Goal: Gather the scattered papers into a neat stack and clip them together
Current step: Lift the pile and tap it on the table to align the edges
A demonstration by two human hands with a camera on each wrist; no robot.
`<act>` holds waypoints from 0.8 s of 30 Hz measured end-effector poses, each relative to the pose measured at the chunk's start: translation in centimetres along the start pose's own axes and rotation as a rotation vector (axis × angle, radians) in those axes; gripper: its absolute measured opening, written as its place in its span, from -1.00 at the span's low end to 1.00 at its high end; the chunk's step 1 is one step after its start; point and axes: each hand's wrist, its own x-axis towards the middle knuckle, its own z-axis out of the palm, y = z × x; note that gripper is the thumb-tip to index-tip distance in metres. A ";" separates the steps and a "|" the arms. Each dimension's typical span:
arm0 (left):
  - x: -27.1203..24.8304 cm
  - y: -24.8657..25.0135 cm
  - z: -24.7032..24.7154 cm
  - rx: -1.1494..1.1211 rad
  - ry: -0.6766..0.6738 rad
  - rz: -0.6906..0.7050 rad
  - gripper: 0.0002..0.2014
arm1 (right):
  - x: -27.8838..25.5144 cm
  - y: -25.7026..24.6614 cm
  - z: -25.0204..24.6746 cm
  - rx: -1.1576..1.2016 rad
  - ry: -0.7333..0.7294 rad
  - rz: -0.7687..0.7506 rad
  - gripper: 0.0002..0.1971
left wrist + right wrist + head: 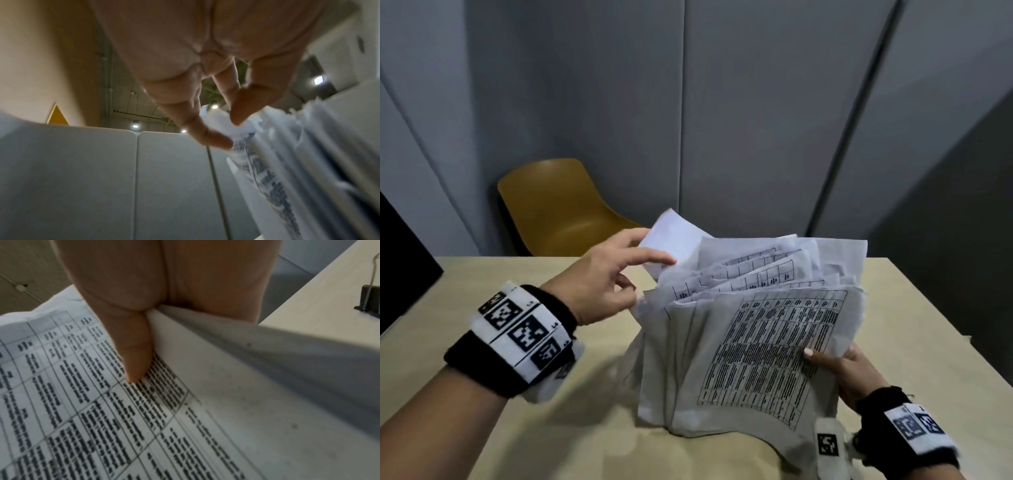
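A loose bunch of printed papers (756,342) stands on end on the pale table (482,308), its sheets fanned apart at the top. My right hand (822,356) grips the bunch at its right edge, thumb pressed on the front sheet's table of text (102,418), fingers hidden behind. My left hand (650,253) is at the upper left of the bunch and pinches a blank sheet (671,236) sticking out at the back. In the left wrist view that hand (230,131) has the sheet's top edge between thumb and fingers. A black binder clip (366,298) lies on the table right of the papers.
A mustard-yellow chair (558,212) stands behind the table's far edge, against grey partition panels (756,120). A dark object (400,257) overlaps the table's left corner. The table's right edge (308,296) runs close to the clip.
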 end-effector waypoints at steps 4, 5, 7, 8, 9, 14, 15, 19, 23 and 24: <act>0.7 -1.0 -0.4 0.220 0.180 0.085 -0.73 | -0.4 -0.1 0.0 0.020 0.001 0.034 -0.22; 0.9 -0.9 -0.5 0.250 0.197 0.080 -0.68 | -0.4 -0.1 -0.1 0.018 -0.005 0.045 -0.22; 1.3 -0.6 -0.3 0.304 0.160 0.035 -0.34 | -0.7 -0.2 0.0 -0.006 -0.020 0.061 -0.24; 1.6 -0.4 -0.1 0.354 0.113 -0.003 -0.17 | -0.7 -0.2 0.0 -0.017 -0.022 0.067 -0.24; 2.0 -0.3 0.1 0.406 0.061 -0.041 -0.05 | -0.8 -0.3 0.0 -0.022 -0.019 0.073 -0.21; 3.6 -1.0 0.1 0.496 0.017 -0.041 -0.62 | -0.8 -0.1 0.1 -0.020 0.004 0.048 -0.09; 3.6 -0.8 -0.3 0.499 0.048 0.016 -0.81 | -0.8 -0.1 0.2 0.002 0.003 0.032 -0.16; 3.5 0.8 -3.0 0.410 0.239 0.116 -0.86 | -0.8 -0.4 -0.2 0.069 -0.014 0.013 -0.31; 3.4 3.0 -6.2 0.393 0.276 -0.001 -0.78 | -0.6 -0.8 -0.2 0.051 0.037 0.028 -0.49; 3.5 3.5 -6.7 0.412 0.267 -0.039 -0.77 | -0.7 -1.0 0.1 0.043 0.046 0.023 -0.65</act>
